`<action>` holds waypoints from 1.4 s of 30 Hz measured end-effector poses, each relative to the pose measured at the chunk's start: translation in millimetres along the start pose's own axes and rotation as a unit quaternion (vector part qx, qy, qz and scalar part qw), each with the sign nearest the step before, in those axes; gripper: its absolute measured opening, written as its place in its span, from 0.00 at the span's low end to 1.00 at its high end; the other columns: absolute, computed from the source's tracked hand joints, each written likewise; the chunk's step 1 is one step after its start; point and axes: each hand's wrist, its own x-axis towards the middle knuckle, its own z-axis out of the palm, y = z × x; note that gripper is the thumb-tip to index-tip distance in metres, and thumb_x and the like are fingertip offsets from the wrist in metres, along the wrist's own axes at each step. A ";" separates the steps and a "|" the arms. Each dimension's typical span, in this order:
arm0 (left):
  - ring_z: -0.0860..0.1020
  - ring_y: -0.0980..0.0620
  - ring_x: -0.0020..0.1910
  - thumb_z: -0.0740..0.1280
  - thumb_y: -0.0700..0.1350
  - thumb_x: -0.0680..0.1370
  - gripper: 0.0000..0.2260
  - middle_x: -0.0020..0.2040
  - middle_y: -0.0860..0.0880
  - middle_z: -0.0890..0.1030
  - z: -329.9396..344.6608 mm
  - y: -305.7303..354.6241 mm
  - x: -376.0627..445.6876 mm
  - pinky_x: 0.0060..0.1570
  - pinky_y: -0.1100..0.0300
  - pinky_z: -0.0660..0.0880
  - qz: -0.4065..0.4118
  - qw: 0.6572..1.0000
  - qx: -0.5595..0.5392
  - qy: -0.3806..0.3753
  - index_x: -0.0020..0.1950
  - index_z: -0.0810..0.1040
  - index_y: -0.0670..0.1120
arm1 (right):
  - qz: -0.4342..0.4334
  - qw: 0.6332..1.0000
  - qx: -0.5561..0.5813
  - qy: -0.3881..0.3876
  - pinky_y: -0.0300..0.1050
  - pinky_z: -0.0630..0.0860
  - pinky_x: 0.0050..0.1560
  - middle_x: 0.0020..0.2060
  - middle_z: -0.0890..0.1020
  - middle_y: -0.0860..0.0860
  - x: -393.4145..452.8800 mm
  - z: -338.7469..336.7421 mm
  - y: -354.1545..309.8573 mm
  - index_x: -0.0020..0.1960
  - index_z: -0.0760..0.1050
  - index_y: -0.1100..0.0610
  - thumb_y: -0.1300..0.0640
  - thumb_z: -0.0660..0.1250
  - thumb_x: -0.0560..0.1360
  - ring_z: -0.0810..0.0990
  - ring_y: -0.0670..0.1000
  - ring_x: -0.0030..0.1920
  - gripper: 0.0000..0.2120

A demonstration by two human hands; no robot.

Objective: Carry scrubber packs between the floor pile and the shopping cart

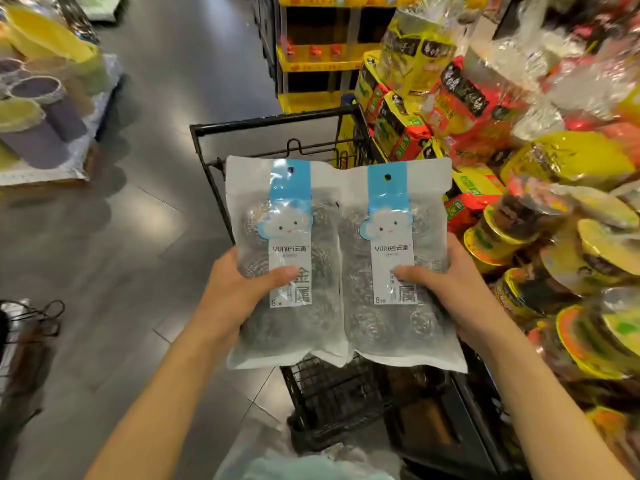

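Left hand [239, 289] grips one scourer pack [287, 261], thumb across its label; right hand [450, 289] grips the twin pack [398, 261] alongside, edges touching. Both hang above the trolley [277, 121]. Best to hold them level, thumbs firm, so neither slips.

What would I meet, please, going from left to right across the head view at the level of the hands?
Grey floor → left hand → left scrubber pack → right scrubber pack → right hand → noodle bowls.
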 end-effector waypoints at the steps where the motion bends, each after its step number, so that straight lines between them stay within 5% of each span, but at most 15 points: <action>1: 0.86 0.47 0.55 0.81 0.46 0.63 0.28 0.55 0.49 0.88 3.0 -6.7 7.0 0.60 0.42 0.79 -0.009 1.000 -0.011 0.009 0.63 0.81 0.47 | 0.007 1.000 -0.009 -0.013 0.57 0.82 0.57 0.57 0.86 0.51 12.9 -2.1 1.7 0.66 0.72 0.52 0.68 0.77 0.71 0.86 0.53 0.55 0.28; 10: 0.86 0.44 0.55 0.82 0.48 0.62 0.34 0.56 0.47 0.87 30.8 -78.4 47.9 0.59 0.40 0.81 -0.116 0.988 -0.069 0.076 0.66 0.79 0.46 | 0.094 0.986 -0.099 -0.097 0.47 0.82 0.52 0.55 0.86 0.49 92.1 -14.2 54.4 0.65 0.72 0.52 0.65 0.77 0.72 0.86 0.48 0.53 0.26; 15: 0.87 0.49 0.50 0.79 0.39 0.70 0.21 0.49 0.51 0.89 65.9 -142.3 58.7 0.56 0.43 0.82 -0.186 0.976 -0.063 0.098 0.60 0.79 0.49 | 0.161 0.970 -0.124 -0.132 0.37 0.80 0.45 0.53 0.86 0.50 122.0 -29.8 126.1 0.61 0.73 0.50 0.70 0.75 0.72 0.86 0.42 0.48 0.24; 20: 0.86 0.48 0.57 0.81 0.42 0.70 0.25 0.56 0.49 0.87 89.4 -227.5 74.1 0.63 0.44 0.79 -0.249 0.964 -0.019 0.090 0.66 0.79 0.47 | 0.257 0.947 -0.132 -0.139 0.48 0.81 0.58 0.52 0.86 0.48 144.8 -40.3 231.7 0.67 0.70 0.53 0.69 0.76 0.71 0.85 0.49 0.54 0.29; 23: 0.85 0.53 0.55 0.81 0.41 0.71 0.23 0.55 0.52 0.87 89.4 -282.5 82.2 0.59 0.54 0.81 -0.266 0.958 0.033 0.100 0.64 0.80 0.51 | 0.291 0.941 -0.135 -0.108 0.44 0.81 0.51 0.47 0.84 0.46 158.6 -35.0 290.1 0.57 0.74 0.52 0.73 0.77 0.69 0.83 0.48 0.48 0.25; 29: 0.85 0.47 0.55 0.81 0.41 0.70 0.22 0.55 0.50 0.86 87.3 -365.0 85.1 0.61 0.45 0.80 -0.335 0.924 0.079 0.167 0.60 0.77 0.49 | 0.358 0.921 -0.134 -0.070 0.56 0.82 0.57 0.55 0.84 0.53 170.4 -33.1 368.2 0.63 0.73 0.54 0.67 0.78 0.70 0.84 0.56 0.55 0.27; 33: 0.86 0.44 0.53 0.77 0.35 0.73 0.22 0.55 0.46 0.87 85.6 -392.8 93.7 0.55 0.45 0.83 -0.373 0.917 0.023 0.136 0.64 0.76 0.45 | 0.389 0.905 -0.147 -0.087 0.63 0.81 0.59 0.58 0.83 0.57 177.2 -24.5 392.6 0.62 0.71 0.55 0.68 0.77 0.71 0.84 0.61 0.56 0.25; 39: 0.86 0.44 0.54 0.77 0.31 0.70 0.21 0.55 0.45 0.87 84.9 -440.0 118.8 0.59 0.41 0.81 -0.383 0.915 0.003 0.123 0.62 0.81 0.42 | 0.398 0.899 -0.136 -0.121 0.48 0.82 0.39 0.55 0.84 0.55 184.2 -18.9 431.3 0.66 0.69 0.54 0.68 0.73 0.74 0.86 0.55 0.51 0.25; 42: 0.85 0.44 0.56 0.79 0.33 0.68 0.23 0.55 0.47 0.87 86.5 -460.9 125.7 0.59 0.39 0.81 -0.389 0.912 0.001 0.126 0.61 0.81 0.45 | 0.382 0.900 -0.161 -0.131 0.50 0.81 0.47 0.55 0.84 0.54 186.9 -15.5 448.0 0.63 0.71 0.53 0.69 0.73 0.74 0.84 0.53 0.53 0.23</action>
